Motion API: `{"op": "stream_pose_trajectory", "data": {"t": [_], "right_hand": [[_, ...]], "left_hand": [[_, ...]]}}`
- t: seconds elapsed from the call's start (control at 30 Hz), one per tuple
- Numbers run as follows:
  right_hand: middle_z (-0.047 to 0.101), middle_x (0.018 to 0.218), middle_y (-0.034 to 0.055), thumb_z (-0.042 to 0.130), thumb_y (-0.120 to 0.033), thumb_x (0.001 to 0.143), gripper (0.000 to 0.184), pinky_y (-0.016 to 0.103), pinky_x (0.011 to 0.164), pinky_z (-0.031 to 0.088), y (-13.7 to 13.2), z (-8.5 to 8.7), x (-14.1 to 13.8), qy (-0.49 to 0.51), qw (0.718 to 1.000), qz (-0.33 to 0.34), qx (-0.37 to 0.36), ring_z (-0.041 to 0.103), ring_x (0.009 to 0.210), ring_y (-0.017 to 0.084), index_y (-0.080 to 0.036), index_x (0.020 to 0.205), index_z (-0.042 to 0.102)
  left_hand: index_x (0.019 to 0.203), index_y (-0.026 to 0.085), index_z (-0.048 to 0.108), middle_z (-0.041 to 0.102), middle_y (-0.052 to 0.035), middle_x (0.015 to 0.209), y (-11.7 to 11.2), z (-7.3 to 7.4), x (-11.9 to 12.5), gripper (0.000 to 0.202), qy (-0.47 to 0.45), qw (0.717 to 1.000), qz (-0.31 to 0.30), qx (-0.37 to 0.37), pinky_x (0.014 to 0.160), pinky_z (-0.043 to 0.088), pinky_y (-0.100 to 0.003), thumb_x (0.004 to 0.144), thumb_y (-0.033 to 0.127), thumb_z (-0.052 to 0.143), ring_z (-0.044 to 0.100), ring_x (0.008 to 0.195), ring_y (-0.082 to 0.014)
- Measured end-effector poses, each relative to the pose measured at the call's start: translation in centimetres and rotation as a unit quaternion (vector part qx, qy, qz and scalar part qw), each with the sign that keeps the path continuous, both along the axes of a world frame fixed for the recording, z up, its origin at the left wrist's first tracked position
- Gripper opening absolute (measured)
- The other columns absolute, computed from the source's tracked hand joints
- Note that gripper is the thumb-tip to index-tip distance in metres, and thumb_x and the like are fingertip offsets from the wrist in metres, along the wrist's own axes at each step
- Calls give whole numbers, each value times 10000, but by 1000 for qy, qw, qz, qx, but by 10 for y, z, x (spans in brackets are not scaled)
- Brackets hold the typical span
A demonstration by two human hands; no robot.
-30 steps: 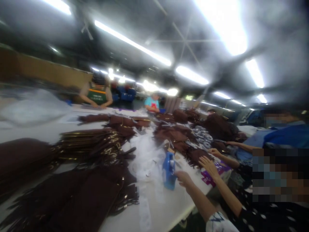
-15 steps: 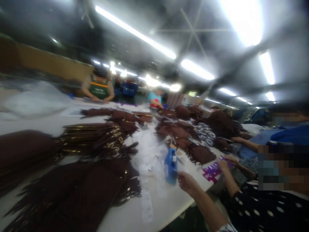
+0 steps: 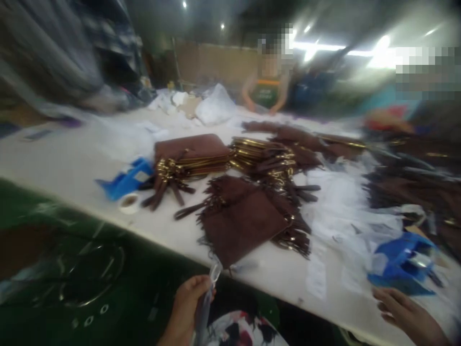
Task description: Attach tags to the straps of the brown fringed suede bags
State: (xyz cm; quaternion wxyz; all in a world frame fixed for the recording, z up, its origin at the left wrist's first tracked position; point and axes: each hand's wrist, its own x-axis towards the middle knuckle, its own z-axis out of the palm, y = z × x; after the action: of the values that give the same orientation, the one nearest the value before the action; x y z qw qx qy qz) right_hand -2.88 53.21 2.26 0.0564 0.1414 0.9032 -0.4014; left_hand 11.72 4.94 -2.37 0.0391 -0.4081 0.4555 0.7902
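My left hand (image 3: 187, 305) is closed around a narrow, see-through plastic strip (image 3: 204, 312) with a looped upper end, by the table's front edge. Just beyond it lies a dark brown fringed pouch (image 3: 248, 216) on a pile of similar ones. At the right, my right hand (image 3: 408, 310) has its fingers bent together at the near edge of a blue tape dispenser (image 3: 403, 264). Whatever those fingertips pinch, if anything, is too blurred to name. White plastic bags (image 3: 334, 202) lie between the pouches and the dispenser.
Stacked brown pouches with gold zips (image 3: 194, 149) stand mid-table. Left of them are another blue dispenser (image 3: 127, 178) and a tape roll (image 3: 128, 203). A person in a green apron (image 3: 268, 91) works across the white table (image 3: 158, 235). More brown pouches (image 3: 414, 182) lie right.
The view has swung left and down. My left hand with the plastic strip has come into sight. My right hand is still beside the blue dispenser, now at the lower right.
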Motion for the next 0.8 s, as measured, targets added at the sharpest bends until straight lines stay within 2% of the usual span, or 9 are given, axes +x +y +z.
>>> {"op": "stream_pose_trajectory", "data": {"t": [0.07, 0.1, 0.13, 0.2, 0.23, 0.3, 0.37, 0.5, 0.8], "right_hand": [[665, 898, 175, 620, -592, 659, 400, 427, 625, 541, -39, 5, 9, -38, 998, 32, -45, 658, 750, 327, -219, 792, 678], [661, 896, 134, 618, -579, 686, 390, 395, 647, 540, -66, 11, 17, -50, 994, 76, -64, 647, 753, 290, -229, 849, 671], [634, 773, 76, 596, -562, 740, 359, 354, 636, 520, -99, 16, 26, -59, 984, 151, -76, 611, 678, 235, -231, 865, 648], [532, 606, -10, 493, -511, 864, 306, 282, 599, 463, -170, 26, 44, -88, 947, 284, -125, 528, 585, 162, -224, 826, 594], [515, 599, -26, 448, -483, 904, 305, 260, 590, 438, -206, 29, 52, -105, 927, 330, -146, 507, 573, 142, -218, 816, 571], [516, 631, -40, 425, -400, 933, 251, 230, 563, 399, -267, 30, 64, -121, 895, 391, -179, 490, 570, 119, -211, 822, 546], [523, 657, -45, 442, -301, 923, 177, 218, 567, 375, -309, 24, 70, -107, 875, 431, -192, 496, 594, 111, -206, 807, 536], [561, 711, -33, 426, -182, 907, 171, 231, 628, 362, -341, 5, 66, -48, 867, 473, -151, 527, 677, 124, -203, 795, 553], [615, 804, -1, 391, -85, 887, 220, 241, 646, 334, -352, -6, 58, 21, 838, 543, -37, 551, 729, 142, -199, 856, 576]], "left_hand": [[801, 122, 654, 692, -55, 663, 3, 1, -1, 321, 3, 1000, 10, -7, 574, 475, -228, 602, 306, 826, 627, 602, -151], [794, 121, 651, 689, -57, 648, 6, 1, -3, 294, 5, 1000, 13, -9, 568, 470, -226, 622, 302, 807, 619, 585, -146], [788, 120, 649, 685, -58, 633, 8, 2, -4, 272, 9, 1000, 14, -9, 563, 465, -225, 636, 296, 790, 611, 568, -141], [786, 117, 648, 683, -64, 623, 9, 2, -4, 247, 16, 1000, 9, -7, 556, 458, -225, 650, 284, 768, 601, 551, -138], [787, 115, 649, 684, -68, 625, 9, 2, -4, 246, 18, 1000, 6, -6, 552, 453, -225, 650, 283, 765, 598, 547, -139], [782, 111, 652, 685, -76, 628, 6, 1, -3, 248, 21, 1000, 0, -9, 536, 434, -222, 653, 291, 763, 593, 540, -139], [763, 105, 651, 672, -68, 605, 4, 1, -3, 244, 26, 1000, -4, -14, 503, 398, -215, 655, 293, 762, 572, 514, -130], [759, 100, 652, 652, -47, 580, 1, 3, -4, 226, 33, 999, -3, -16, 492, 374, -218, 644, 263, 757, 551, 491, -124], [792, 110, 671, 714, -83, 701, -4, 4, -2, 218, 48, 997, -25, -59, 576, 430, -245, 665, 266, 754, 616, 585, -159]]}}
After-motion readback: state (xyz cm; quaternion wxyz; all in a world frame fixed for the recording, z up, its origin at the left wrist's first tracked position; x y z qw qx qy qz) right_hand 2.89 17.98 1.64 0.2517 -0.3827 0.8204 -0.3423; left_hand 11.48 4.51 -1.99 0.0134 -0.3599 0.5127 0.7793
